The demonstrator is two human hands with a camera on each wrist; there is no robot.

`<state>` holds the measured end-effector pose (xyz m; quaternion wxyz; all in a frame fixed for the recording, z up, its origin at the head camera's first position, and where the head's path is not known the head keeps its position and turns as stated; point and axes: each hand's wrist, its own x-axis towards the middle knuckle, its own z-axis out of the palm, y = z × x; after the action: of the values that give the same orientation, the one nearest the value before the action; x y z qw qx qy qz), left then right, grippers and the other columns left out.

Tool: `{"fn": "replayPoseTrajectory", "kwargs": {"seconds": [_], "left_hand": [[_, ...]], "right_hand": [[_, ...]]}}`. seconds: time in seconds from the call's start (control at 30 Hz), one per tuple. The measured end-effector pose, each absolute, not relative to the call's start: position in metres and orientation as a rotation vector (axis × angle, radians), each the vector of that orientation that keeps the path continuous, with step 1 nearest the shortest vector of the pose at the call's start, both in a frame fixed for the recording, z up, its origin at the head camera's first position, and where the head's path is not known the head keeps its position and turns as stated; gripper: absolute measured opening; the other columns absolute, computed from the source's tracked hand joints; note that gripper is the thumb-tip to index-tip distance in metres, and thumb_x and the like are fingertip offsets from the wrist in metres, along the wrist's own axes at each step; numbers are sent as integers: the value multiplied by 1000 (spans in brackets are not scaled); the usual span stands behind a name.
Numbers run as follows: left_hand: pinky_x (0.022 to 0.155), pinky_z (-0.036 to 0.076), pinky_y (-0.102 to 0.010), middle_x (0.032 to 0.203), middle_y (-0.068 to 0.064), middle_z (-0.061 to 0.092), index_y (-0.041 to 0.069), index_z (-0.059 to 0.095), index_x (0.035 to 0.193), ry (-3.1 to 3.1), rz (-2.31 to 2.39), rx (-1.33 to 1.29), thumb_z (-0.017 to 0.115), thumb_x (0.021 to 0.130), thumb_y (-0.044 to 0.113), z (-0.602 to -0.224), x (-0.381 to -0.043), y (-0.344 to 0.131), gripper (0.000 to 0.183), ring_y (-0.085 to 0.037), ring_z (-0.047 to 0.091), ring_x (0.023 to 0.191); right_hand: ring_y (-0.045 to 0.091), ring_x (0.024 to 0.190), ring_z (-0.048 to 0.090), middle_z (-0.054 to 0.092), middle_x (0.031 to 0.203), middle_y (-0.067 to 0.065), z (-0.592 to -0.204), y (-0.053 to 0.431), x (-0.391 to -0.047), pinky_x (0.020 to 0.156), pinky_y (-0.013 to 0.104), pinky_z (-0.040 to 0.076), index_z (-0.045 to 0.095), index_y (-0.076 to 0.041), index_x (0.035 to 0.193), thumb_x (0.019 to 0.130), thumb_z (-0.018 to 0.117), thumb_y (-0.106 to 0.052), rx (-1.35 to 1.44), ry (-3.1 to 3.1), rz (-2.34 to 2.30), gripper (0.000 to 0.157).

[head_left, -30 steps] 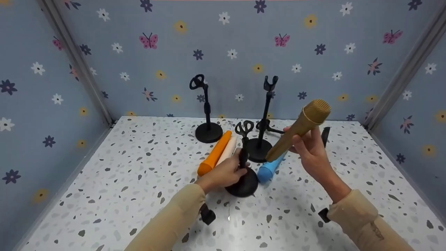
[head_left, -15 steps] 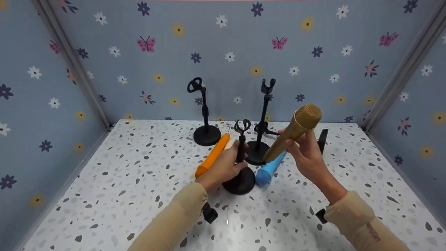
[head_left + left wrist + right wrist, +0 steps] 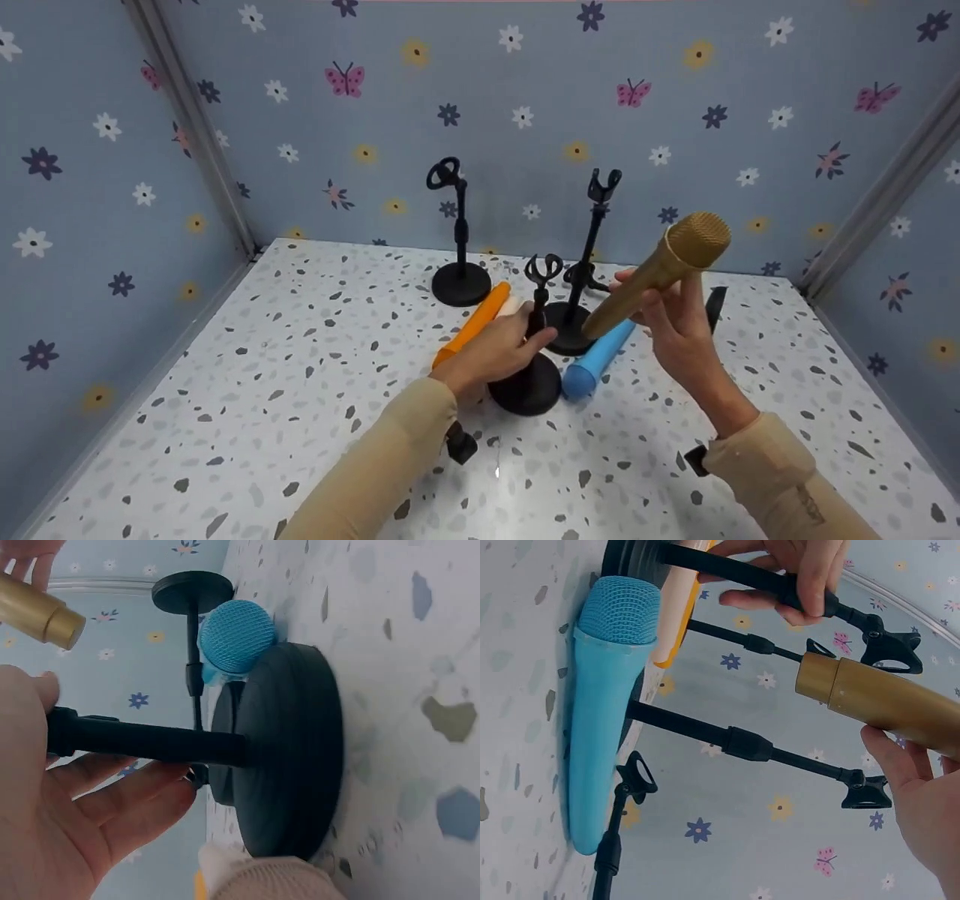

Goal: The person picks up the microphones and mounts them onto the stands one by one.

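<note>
My left hand (image 3: 499,349) holds the pole of a small black microphone stand (image 3: 527,390), with the thumb and a finger at its collar. The stand's round base is close on the tabletop and its forked clip points up. My right hand (image 3: 682,330) grips a gold microphone (image 3: 649,281) in the air, tilted, its mesh head up and to the right. Its tail end is to the right of the held stand's clip, apart from it. A blue microphone (image 3: 604,720) lies beside the held stand's base. An orange microphone (image 3: 476,322) and a pale one (image 3: 679,600) lie behind my left hand.
Two black microphone stands stand upright behind: one at the back left (image 3: 461,285), one (image 3: 566,341) just behind the gold microphone. Another black stand (image 3: 609,851) lies on its side at the right. Blue flowered panels (image 3: 510,90) enclose the speckled tabletop (image 3: 300,360).
My left hand has slid a little higher up the stand's pole. My right hand keeps the gold microphone raised at about the same place. The head view has shifted slightly.
</note>
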<state>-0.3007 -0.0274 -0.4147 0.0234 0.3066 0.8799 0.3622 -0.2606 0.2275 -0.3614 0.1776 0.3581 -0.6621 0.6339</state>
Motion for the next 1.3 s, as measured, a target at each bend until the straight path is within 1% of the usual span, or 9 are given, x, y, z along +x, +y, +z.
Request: {"fn": "replayPoseTrajectory", "kwargs": {"seconds": [0.1, 0.2, 0.37, 0.47, 0.8, 1.03, 1.13, 1.23, 1.3], "left_hand": [[80, 53, -33, 97, -7, 62, 8, 53, 126, 2735, 1152, 1049, 48, 108, 40, -410, -305, -28, 38, -20, 61, 85], [73, 50, -31, 89, 0, 57, 10, 54, 118, 2721, 1133, 1077, 51, 108, 34, -406, -306, -27, 26, -17, 56, 78], [74, 51, -33, 89, -3, 58, 6, 52, 118, 2717, 1062, 1021, 50, 108, 32, -400, -304, -27, 28, -19, 58, 80], [79, 54, -35, 94, -6, 61, 6, 51, 121, 2706, 1048, 994, 49, 108, 32, -398, -304, -28, 29, -20, 61, 84], [99, 51, -39, 108, -5, 67, 10, 49, 126, 2612, 1116, 911, 47, 108, 41, -399, -304, -29, 35, -19, 65, 103], [103, 49, -37, 110, -5, 68, 7, 39, 146, 2630, 1088, 918, 45, 107, 45, -402, -303, -27, 55, -19, 65, 107], [99, 51, -37, 107, -4, 68, 11, 43, 141, 2627, 1096, 926, 46, 108, 44, -403, -303, -27, 47, -18, 66, 103], [95, 53, -37, 103, -2, 67, 14, 49, 127, 2612, 1120, 945, 48, 108, 39, -404, -304, -27, 32, -17, 66, 98], [95, 53, -38, 104, -3, 67, 15, 50, 123, 2599, 1134, 952, 49, 108, 38, -404, -305, -27, 28, -17, 66, 99]], "right_hand": [[36, 119, 61, 56, 128, 25, -356, 226, -262, 96, 38, 54, 20, -17, 156, 107, 48, -27, 1007, -1881, 1754, 58], [34, 118, 62, 56, 126, 27, -348, 224, -263, 97, 38, 54, 21, -16, 156, 107, 49, -26, 1008, -1870, 1741, 56], [35, 119, 62, 55, 127, 26, -338, 219, -264, 99, 40, 53, 21, -15, 156, 108, 49, -15, 1015, -1856, 1731, 55], [34, 119, 62, 55, 128, 24, -333, 216, -264, 97, 40, 54, 22, -14, 155, 107, 49, -14, 1027, -1850, 1707, 55], [40, 122, 60, 55, 130, 27, -317, 214, -264, 98, 45, 53, 20, -15, 155, 105, 52, -31, 1114, -1754, 1726, 62], [40, 118, 63, 57, 125, 27, -309, 211, -264, 88, 45, 57, 19, -17, 153, 102, 56, -37, 1050, -1730, 1739, 65], [42, 117, 63, 57, 125, 29, -302, 207, -262, 88, 47, 57, 16, -14, 155, 103, 55, -37, 1083, -1691, 1699, 69], [48, 116, 61, 55, 124, 34, -293, 199, -260, 87, 53, 57, 9, -14, 159, 103, 54, -38, 1127, -1601, 1715, 75], [51, 115, 60, 53, 124, 35, -286, 194, -259, 86, 56, 56, 5, -16, 161, 103, 54, -38, 1155, -1552, 1738, 79]]}}
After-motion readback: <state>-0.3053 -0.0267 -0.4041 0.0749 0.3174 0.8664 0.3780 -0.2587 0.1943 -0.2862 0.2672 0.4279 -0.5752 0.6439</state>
